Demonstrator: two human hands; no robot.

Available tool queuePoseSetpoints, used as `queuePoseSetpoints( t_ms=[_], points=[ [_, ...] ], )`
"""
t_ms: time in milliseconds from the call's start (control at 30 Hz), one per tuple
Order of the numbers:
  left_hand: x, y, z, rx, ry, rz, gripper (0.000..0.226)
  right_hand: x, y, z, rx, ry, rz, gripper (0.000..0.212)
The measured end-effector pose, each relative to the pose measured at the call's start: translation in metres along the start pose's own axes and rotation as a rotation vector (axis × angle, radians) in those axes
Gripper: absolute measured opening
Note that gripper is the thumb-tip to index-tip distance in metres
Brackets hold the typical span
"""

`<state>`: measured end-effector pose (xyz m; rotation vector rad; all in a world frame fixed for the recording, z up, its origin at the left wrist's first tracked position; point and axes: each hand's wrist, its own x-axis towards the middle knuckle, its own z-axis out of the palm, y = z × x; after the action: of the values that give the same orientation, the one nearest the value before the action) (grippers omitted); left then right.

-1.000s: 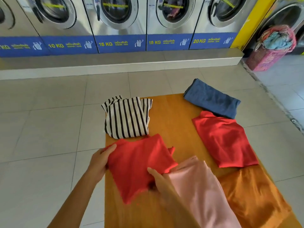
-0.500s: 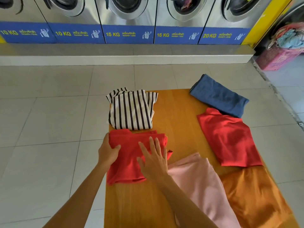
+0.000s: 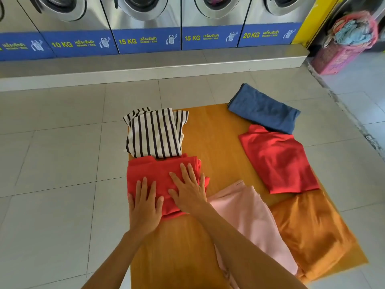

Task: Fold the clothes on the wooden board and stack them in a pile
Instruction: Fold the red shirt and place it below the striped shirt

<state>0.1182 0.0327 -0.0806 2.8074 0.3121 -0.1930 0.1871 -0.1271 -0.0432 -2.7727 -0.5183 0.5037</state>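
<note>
Clothes for folding lie across a wooden board (image 3: pixel 210 134) on the tiled floor of a laundrette, and the piece in hand, a red garment (image 3: pixel 162 174), sits at the board's 9 o'clock edge under both palms. Nearest the onlooker, at 6 o'clock, bare wood shows between the person's forearms. The left hand (image 3: pixel 145 207) lies flat, fingers spread, on the garment's near left corner; the right hand (image 3: pixel 188 189) lies flat beside it, fingers spread, gripping nothing. A second ago the red cloth was a wide, loose sheet held by its edges; half a second ago the left hand was pinching its left side. Now it is a compact, thick rectangle being pressed smooth, so the fold looks finished and this item appears ready to go on a pile. At 4 o'clock a pink garment (image 3: pixel 248 217) lies unfolded, touching an orange garment (image 3: pixel 308 230) at 5 o'clock; both seem to await folding. Beyond the hands, at 10 o'clock, a folded striped shirt (image 3: pixel 154 133) touches the red garment's far edge. At 2 o'clock a second red garment (image 3: pixel 279 159) lies flat, with a blue garment (image 3: pixel 264 109) folded at 1 o'clock. Farthest back, a row of washing machines (image 3: pixel 145 15) lines the wall, and a pink laundry basket (image 3: pixel 341 53) stands full at far right.
</note>
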Motion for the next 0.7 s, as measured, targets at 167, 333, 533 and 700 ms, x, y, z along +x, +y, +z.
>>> queuePoseSetpoints(
  t_ms=[167,333,533,700],
  points=[
    [0.001,0.024,-0.025,-0.134,-0.026,-0.047,0.06,-0.065,0.031,-0.014,0.2,0.166,0.249,0.06],
    [-0.028,0.088,-0.024,-0.407,0.046,0.179,0.045,-0.14,0.105,-0.016,0.255,0.275,0.724,0.066],
    [-0.04,0.165,0.007,-0.504,-0.199,0.445,0.05,-0.186,0.123,0.01,0.074,0.087,0.61,0.064],
    [-0.057,0.165,0.038,-0.319,-0.265,0.496,0.069,-0.217,0.11,0.016,0.044,0.119,0.428,0.066]
  ],
)
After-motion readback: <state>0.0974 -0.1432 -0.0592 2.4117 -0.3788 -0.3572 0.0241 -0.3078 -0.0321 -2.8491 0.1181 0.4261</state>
